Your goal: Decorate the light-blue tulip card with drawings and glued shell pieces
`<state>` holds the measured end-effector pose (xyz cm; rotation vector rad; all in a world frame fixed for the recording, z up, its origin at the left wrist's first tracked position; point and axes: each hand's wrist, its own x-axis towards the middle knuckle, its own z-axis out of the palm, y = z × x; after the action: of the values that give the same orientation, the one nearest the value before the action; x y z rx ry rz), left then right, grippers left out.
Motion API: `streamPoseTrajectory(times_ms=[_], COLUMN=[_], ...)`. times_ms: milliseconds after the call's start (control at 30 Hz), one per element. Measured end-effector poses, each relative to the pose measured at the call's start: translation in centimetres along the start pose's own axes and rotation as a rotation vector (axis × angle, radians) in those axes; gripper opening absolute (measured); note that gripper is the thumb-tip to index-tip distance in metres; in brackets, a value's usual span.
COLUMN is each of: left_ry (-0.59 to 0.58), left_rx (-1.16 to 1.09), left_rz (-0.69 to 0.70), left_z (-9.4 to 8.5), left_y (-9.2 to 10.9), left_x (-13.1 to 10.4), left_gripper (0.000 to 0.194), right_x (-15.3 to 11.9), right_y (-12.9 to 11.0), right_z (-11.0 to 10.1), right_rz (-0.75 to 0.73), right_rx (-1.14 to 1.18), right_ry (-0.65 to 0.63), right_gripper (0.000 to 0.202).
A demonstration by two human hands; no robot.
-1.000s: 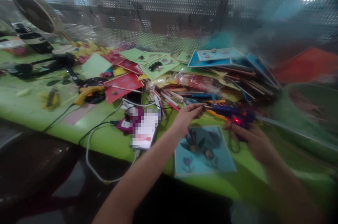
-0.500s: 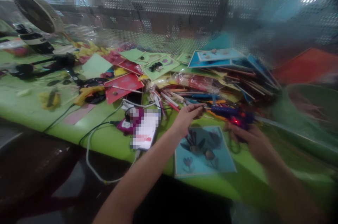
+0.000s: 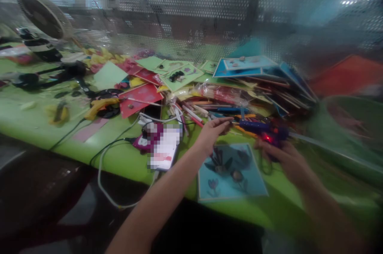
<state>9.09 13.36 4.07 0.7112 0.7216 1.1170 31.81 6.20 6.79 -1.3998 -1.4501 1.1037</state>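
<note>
My right hand (image 3: 278, 150) is closed around the handle of a blue glue gun (image 3: 253, 126) with a lit red light. A pale glue stick (image 3: 311, 141) sticks out of its back end. The gun's nozzle points left, toward my left hand (image 3: 214, 132). The fingers of that hand are pinched together right by the nozzle tip; what they hold is too small to make out. Below both hands a light blue card (image 3: 223, 188) lies on the green table (image 3: 185, 190), bearing dark flower shapes and stone-like pieces (image 3: 237, 175).
A phone (image 3: 164, 148) with a white cable lies left of my forearm. Behind are pens (image 3: 194, 114), a red card (image 3: 140, 98), green cards (image 3: 181, 78) and stacked blue cards (image 3: 248, 66). A yellow-handled tool (image 3: 100, 106) and a fan (image 3: 42, 14) stand left; a green basin (image 3: 353, 134) is right.
Almost nothing differs. Both hands and the glue gun keep the same place above the card; the view has shifted only very slightly.
</note>
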Motion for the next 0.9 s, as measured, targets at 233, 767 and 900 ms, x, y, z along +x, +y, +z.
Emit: streamPoseTrajectory(times_ms=[233,767,900], left_ry=[0.022,0.036,0.018], left_rx=[0.028,-0.005,-0.005], left_rz=[0.003,0.003,-0.008], left_z=[-0.17,-0.23,-0.25], left_y=[-0.36,-0.38,-0.39], left_x=[0.05,0.29,0.25], left_gripper=[0.024,0.028,0.028], right_x=[0.04,0.11,0.12], right_y=[-0.36,0.07,0.04], right_z=[0.23,0.07,-0.05], right_rz=[-0.030,0.016,-0.003], right_rx=[0.007,-0.005,-0.020], right_ry=[0.002,0.024,0.023], right_gripper=[0.047,0.050,0.048])
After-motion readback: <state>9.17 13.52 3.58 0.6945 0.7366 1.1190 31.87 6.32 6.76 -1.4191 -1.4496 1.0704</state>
